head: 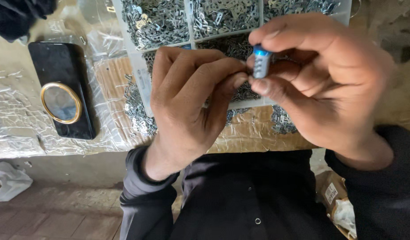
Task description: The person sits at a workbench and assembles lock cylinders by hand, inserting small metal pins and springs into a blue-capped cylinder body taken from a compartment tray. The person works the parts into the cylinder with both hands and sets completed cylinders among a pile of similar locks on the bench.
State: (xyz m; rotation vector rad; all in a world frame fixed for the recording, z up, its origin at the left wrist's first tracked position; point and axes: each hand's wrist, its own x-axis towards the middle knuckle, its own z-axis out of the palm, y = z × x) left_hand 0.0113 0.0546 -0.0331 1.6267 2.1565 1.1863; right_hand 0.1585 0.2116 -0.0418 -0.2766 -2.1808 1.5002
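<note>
In the head view, the two hands meet close under the camera, above the near edge of the desk (18, 129). The right hand (320, 84) pinches a small blue cylinder (261, 61) between thumb and forefinger, holding it upright with its silvery lower part showing. The left hand (191, 102) is curled, its fingertips pressed together against the side of the cylinder; whether they grip a small piece of their own I cannot tell. Just behind the hands lies a white compartment tray (138, 75), its sections heaped with small metal clips (160, 20). More clips lie spilled (138, 113) on the crinkled plastic-covered cardboard (111, 80) beside and in front of the tray. To the left, well apart from the hands, a black phone (58, 62) rests flat with a gold-rimmed ring (61, 102) on its back. Dark sleeves (142, 191) cover both wrists.
</note>
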